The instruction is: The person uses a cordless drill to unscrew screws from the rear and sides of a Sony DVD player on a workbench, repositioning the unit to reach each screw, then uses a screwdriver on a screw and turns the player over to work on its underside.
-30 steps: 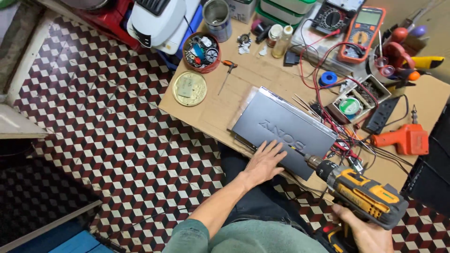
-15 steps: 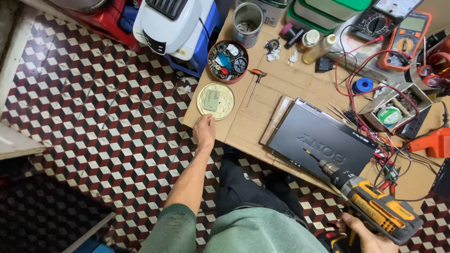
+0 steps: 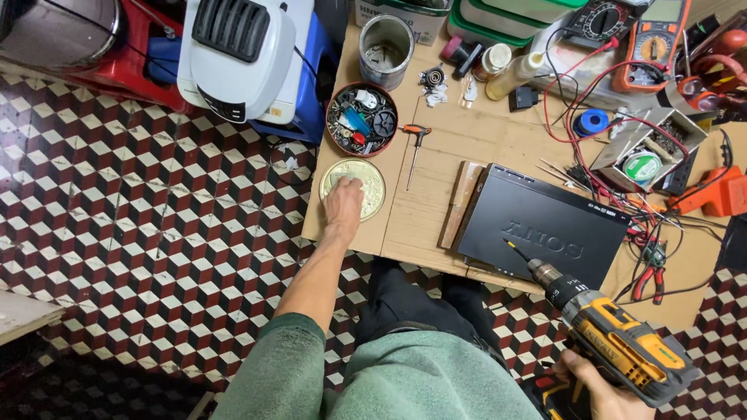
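Seen from above, the left hand [image 3: 343, 204] rests flat, fingers spread, on a round gold lid [image 3: 352, 188] at the tabletop's [image 3: 436, 140] near left corner. The right hand [image 3: 603, 389] grips a yellow cordless drill [image 3: 615, 346], its bit pointing at a black flat box [image 3: 545, 229]. So close to the edge, the lid could slide off under a push, and the drill bit could scratch the box.

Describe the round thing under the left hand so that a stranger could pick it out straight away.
On the low wooden table, look to the corner nearest the checkered floor, where the left hand rests. Under its fingers lies a flat, round, pale gold tin lid. Just beyond it sits a red-rimmed round dish of small parts; the lid, unlike that dish, is shallow, plain and holds nothing.
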